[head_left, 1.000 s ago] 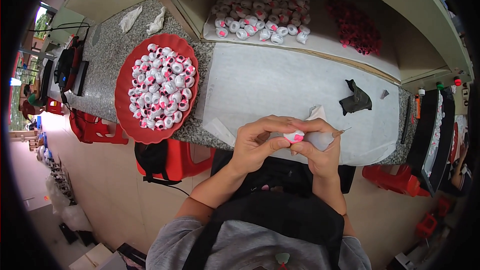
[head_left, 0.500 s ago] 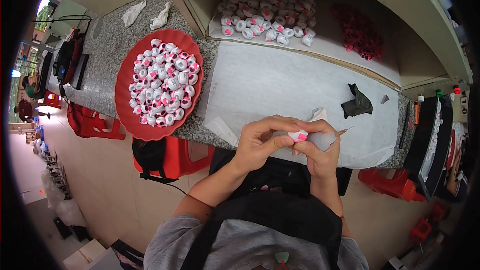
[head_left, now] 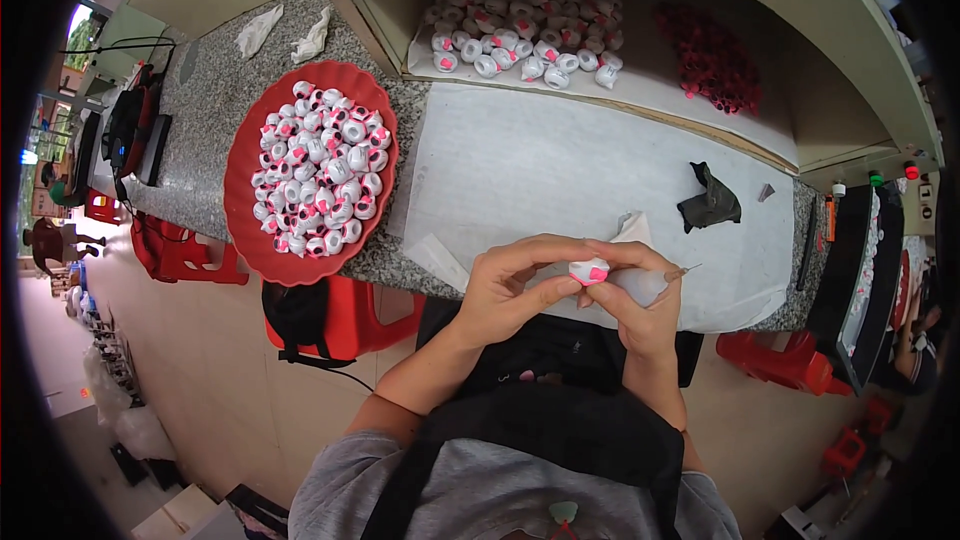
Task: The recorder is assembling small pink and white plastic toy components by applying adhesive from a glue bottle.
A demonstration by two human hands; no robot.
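Little has moved since the earlier frame: both hands keep the same pose while the whole scene sits slightly farther left in the view, and a distant person (head_left: 52,238) at the far left shows more fully. Fingertips cover the edges of the small white-and-pink piece (head_left: 588,271), and the palms are turned out of sight. Part of a translucent bottle (head_left: 643,287) is concealed by the right hand (head_left: 645,315), which grips it; its thin needle tip projects beyond the fingers. Shadow obscures the rear of the white pieces (head_left: 548,58) in the shelf, whose upper part is cut off by the top edge; the dark pink pieces (head_left: 715,65) beside them blur into one heap.

Held between the hands above the near edge of the counter, the small white-and-pink piece is rounded and mostly white, with a bright pink patch on its lower right. The left hand (head_left: 505,290) pinches it between thumb and fingers, and the right hand pinches it from the opposite side.

White paper (head_left: 560,155) covers the middle of the speckled grey counter (head_left: 205,140) and bears a crumpled black scrap (head_left: 712,205). To its left, a red scalloped bowl (head_left: 242,195) contains many similar pieces. Red stools (head_left: 375,325) stand on a tan floor (head_left: 235,370).
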